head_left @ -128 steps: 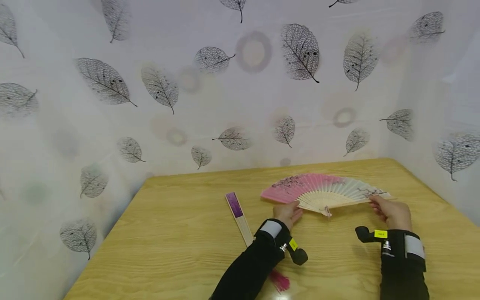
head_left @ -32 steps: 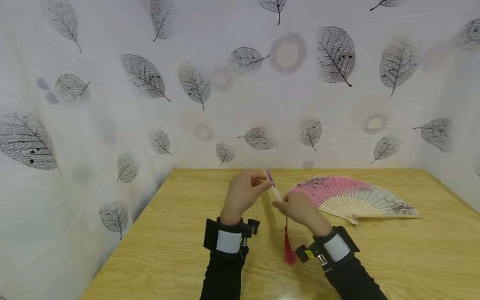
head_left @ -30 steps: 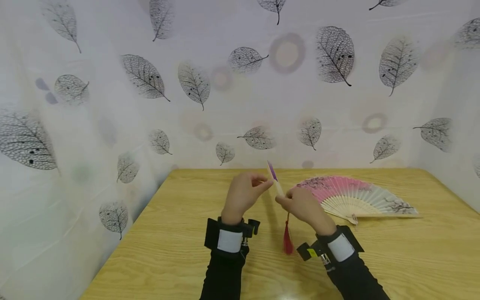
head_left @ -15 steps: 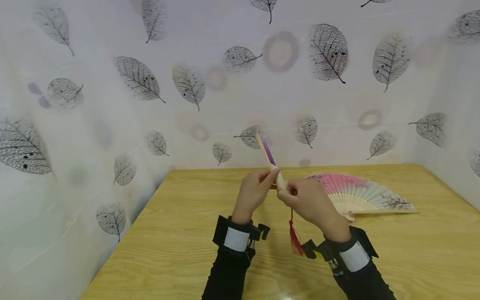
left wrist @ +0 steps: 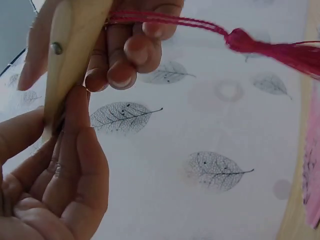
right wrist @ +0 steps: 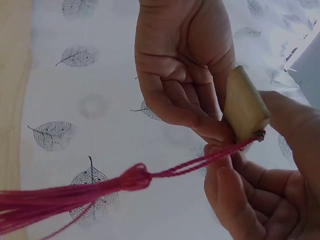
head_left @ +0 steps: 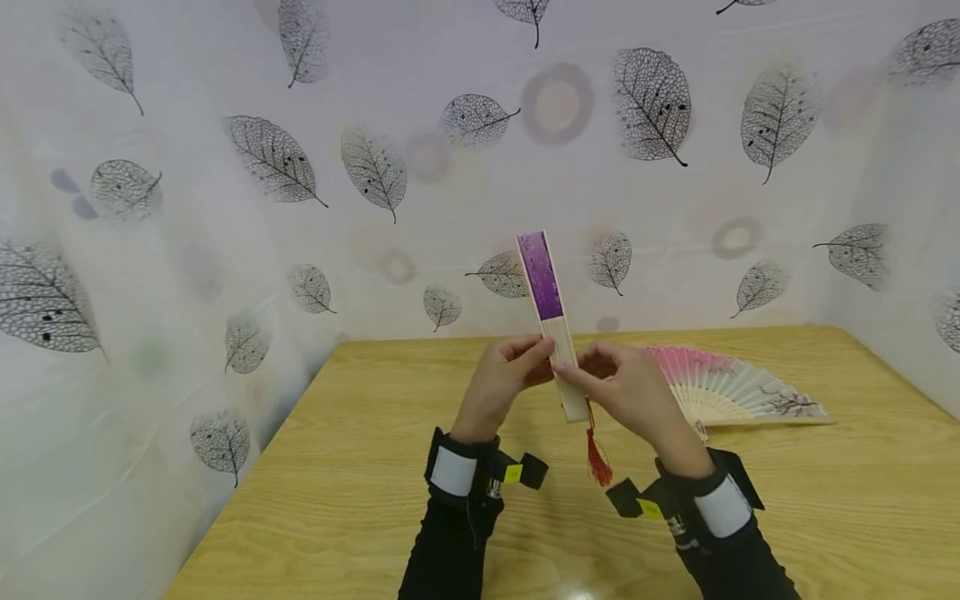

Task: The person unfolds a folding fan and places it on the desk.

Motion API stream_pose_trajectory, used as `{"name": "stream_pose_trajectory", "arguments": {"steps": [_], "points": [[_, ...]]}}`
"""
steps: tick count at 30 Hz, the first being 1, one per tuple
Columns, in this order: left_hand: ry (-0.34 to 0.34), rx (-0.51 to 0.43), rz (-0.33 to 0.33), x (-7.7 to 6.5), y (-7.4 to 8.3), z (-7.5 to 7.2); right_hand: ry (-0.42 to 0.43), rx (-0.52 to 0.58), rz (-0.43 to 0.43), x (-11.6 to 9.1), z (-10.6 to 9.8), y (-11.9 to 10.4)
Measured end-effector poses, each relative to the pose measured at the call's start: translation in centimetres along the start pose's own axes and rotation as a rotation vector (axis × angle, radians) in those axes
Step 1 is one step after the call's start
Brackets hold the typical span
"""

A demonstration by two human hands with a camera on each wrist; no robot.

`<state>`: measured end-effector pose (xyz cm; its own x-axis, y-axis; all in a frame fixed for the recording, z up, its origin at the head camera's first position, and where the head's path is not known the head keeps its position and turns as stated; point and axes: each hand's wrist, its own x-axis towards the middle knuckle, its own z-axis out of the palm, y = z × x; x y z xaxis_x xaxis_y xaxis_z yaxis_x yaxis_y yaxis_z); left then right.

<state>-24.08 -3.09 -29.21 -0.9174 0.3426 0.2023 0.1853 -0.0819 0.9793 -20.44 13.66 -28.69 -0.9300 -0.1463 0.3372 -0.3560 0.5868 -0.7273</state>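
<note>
In the head view a folded hand fan [head_left: 543,279] stands nearly upright above the table, purple cloth at the top and pale wooden ribs below. My left hand [head_left: 495,383] pinches its ribs from the left, thumb in front. From the other side my right hand [head_left: 637,392] holds it too, thumb across the ribs a little lower. A red tassel [head_left: 597,460] hangs on a cord from its lower end. Up close in the left wrist view, a metal rivet [left wrist: 56,48] shows in the fan's wooden end. The right wrist view looks onto the fan's butt end [right wrist: 245,105].
A spread pink and white fan [head_left: 750,392] with a branch pattern lies on the wooden table [head_left: 337,467] behind and right of my right hand, which hides part of it. A white curtain [head_left: 450,192] with leaf prints hangs along the table's back and sides.
Earlier both hands were at the spread fan, with the folded fan on the table. Since then the hands have taken up the folded fan, raised it and turned its purple face into view.
</note>
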Motion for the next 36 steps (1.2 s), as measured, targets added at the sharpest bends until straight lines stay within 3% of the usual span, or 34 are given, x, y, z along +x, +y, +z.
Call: {"name": "stream_pose_trajectory", "arguments": {"steps": [4, 7, 11, 15, 19, 25, 36], "points": [[-0.084, -0.015, -0.010, 0.0, -0.2, -0.2, -0.032, 0.186, 0.092, 0.1, -0.7, 0.6], [-0.105, -0.010, -0.028, 0.1, -0.5, -0.3, -0.053, 0.237, 0.123, 0.2, -0.9, 0.9], [-0.072, 0.052, -0.049, 0.2, -0.8, -0.2, -0.037, 0.141, 0.106, 0.3, -0.6, 1.1], [-0.012, 0.189, -0.084, 0.4, -1.1, 0.0, -0.004, -0.022, 0.058, 0.3, 0.2, 1.1], [-0.010, 0.269, -0.093, 0.5, -1.4, 0.2, 0.023, -0.119, 0.048, 0.3, 0.9, 0.8], [-0.004, 0.284, -0.105, 0.6, -1.4, 0.5, 0.020, -0.141, 0.092, 0.2, 1.0, 0.5], [0.066, 0.332, -0.056, 0.9, -1.5, 1.1, 0.046, -0.159, 0.090, 0.1, 0.9, 0.1]]}}
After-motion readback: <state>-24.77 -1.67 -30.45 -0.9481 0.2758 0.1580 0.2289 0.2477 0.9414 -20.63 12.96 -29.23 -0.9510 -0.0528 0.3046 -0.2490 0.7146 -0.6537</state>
